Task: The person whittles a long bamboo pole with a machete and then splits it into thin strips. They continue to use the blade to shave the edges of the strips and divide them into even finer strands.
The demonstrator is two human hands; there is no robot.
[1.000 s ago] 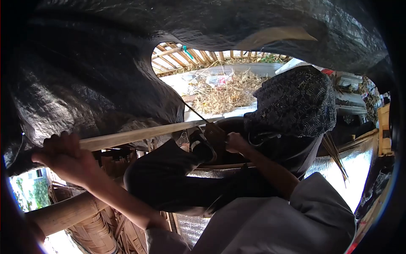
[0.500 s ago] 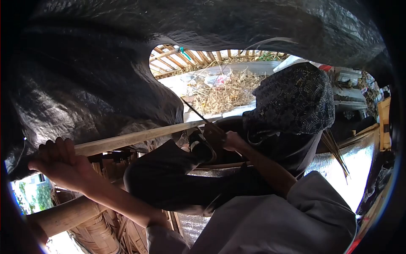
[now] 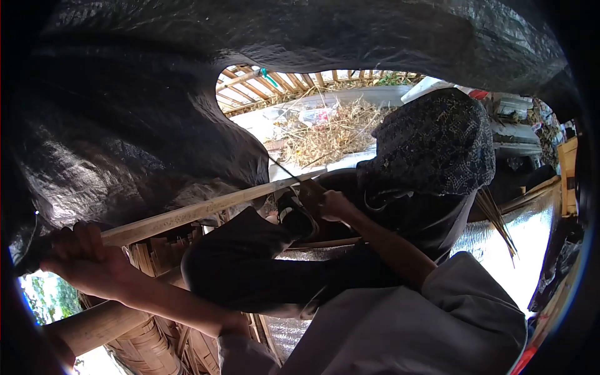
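At the left, my left hand (image 3: 94,262) has its fingers curled around the near end of a long pale wooden strip (image 3: 200,209). The strip slants up to the right across the view, passing over dark trousers (image 3: 244,253). Toward its far end, my right hand (image 3: 335,206) is closed on a saw-like tool (image 3: 312,197) with a broad brown part and a thin dark blade. That blade crosses the strip near its far end and points up and left. My right fingers are partly hidden by the angle. Below the crossing is a foot in dark footwear (image 3: 295,219).
A black plastic sheet (image 3: 125,144) hangs above and to the left. Dark patterned cloth (image 3: 431,144) bulges beside my right arm. Straw (image 3: 337,131) lies beyond, before a slatted fence (image 3: 275,87). A thick bamboo pole (image 3: 100,325) and woven bamboo (image 3: 144,347) are at lower left.
My left hand and the near end of the strip have dropped a little. My right hand has shifted slightly left with the tool, whose blade still crosses the strip.
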